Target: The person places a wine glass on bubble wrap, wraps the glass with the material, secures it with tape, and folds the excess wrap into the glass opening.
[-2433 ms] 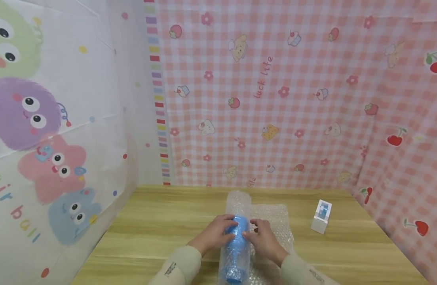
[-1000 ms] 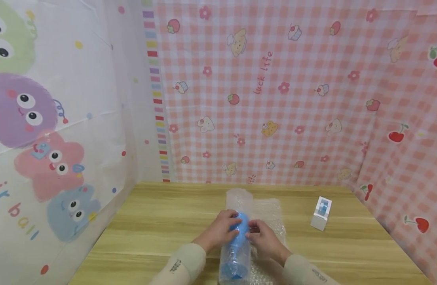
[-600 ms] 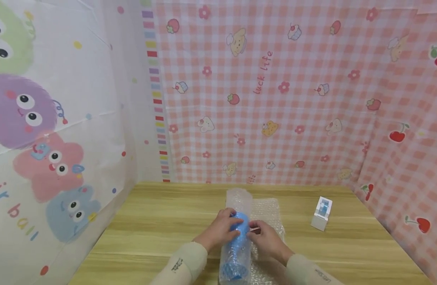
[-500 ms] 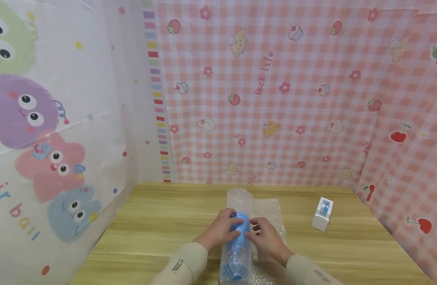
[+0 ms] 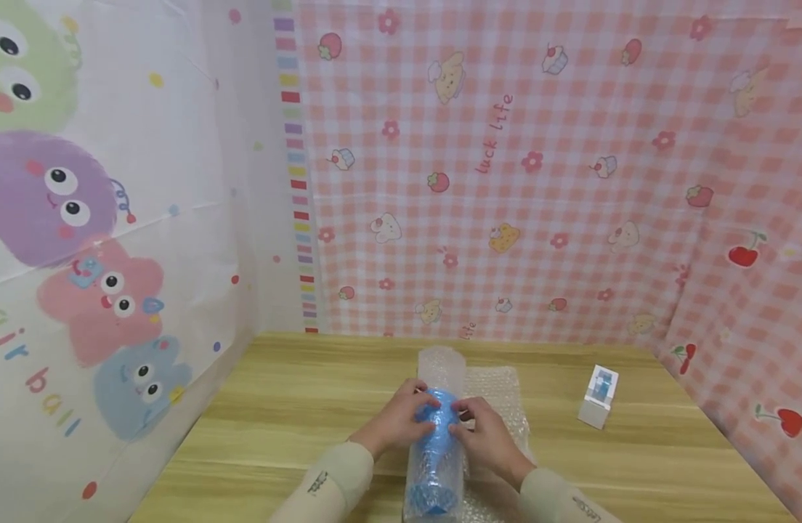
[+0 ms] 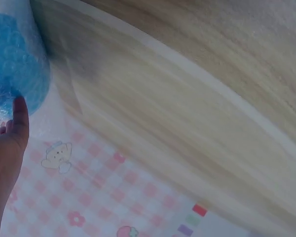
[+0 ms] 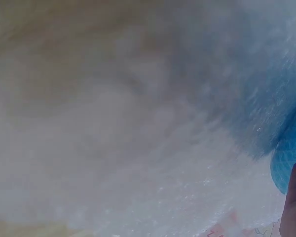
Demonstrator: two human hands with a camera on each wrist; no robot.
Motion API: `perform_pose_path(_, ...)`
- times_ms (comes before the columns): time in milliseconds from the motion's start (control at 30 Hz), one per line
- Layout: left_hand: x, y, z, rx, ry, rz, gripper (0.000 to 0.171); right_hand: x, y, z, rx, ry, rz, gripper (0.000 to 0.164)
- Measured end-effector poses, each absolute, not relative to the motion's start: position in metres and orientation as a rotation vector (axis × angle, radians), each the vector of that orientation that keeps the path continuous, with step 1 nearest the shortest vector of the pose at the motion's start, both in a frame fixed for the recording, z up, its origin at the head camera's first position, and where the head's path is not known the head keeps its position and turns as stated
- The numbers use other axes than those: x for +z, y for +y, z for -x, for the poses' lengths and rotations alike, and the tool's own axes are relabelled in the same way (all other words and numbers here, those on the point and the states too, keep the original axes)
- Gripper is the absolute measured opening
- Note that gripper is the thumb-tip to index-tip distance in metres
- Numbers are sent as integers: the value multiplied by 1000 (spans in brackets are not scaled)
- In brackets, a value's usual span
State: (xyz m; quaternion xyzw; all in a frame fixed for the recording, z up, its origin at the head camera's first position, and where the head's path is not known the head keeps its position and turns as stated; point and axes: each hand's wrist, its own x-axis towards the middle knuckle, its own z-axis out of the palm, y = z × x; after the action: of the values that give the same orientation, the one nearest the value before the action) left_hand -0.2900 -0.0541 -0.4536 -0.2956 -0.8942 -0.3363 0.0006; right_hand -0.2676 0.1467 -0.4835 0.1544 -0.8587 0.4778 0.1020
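A blue, roughly cylindrical thing (image 5: 444, 432) lies lengthwise inside a roll of clear bubble wrap (image 5: 440, 367) on the table. Its exact kind is blurred by the wrap. From the left, my left hand (image 5: 396, 421) holds the roll, fingers over its top and thumb nearer me. My right hand (image 5: 489, 436) grips the right side with thumb and bent fingers. A flat part of the bubble wrap sheet (image 5: 499, 385) spreads out to the right, partly under my right hand. In the left wrist view, a finger (image 6: 20, 116) presses on the wrapped blue thing (image 6: 19, 64).
A small white box (image 5: 597, 398) with a blue, clear-looking piece in its top stands to the right on the wood-grain table (image 5: 296, 407). Behind it hangs a pink checked cloth (image 5: 492, 276). A white cartoon-printed sheet (image 5: 198, 290) covers the left wall.
The roll has turned a little, and the flat sheet at the right reaches less far out than 2.4 s ago. Both hands shift their fingers slightly on the roll. The head view moves a little.
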Motion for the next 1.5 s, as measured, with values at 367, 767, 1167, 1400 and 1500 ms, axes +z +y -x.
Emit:
perform_pose_path(367,-458,-51,292,-1098,-2725,948,34,-486,154,264,1471,-2574,-381,28)
perform_pose_path(767,-452,-63,289,-1153,-2821,888,34,-494,141,261,1549,-2498,-337,30)
perform_pose_path(1167,-448,-63,290,-1089,-2846,898,33,-478,144,263,1428,-2665,-356,33)
perform_pose_path(1400,-446,-66,288,-1116,-2861,873,32,-475,140,268,1356,-2642,-481,31)
perform_pose_path(1500,-446,-69,287,-1118,-2850,887,32,-475,138,269,1362,-2645,-453,30)
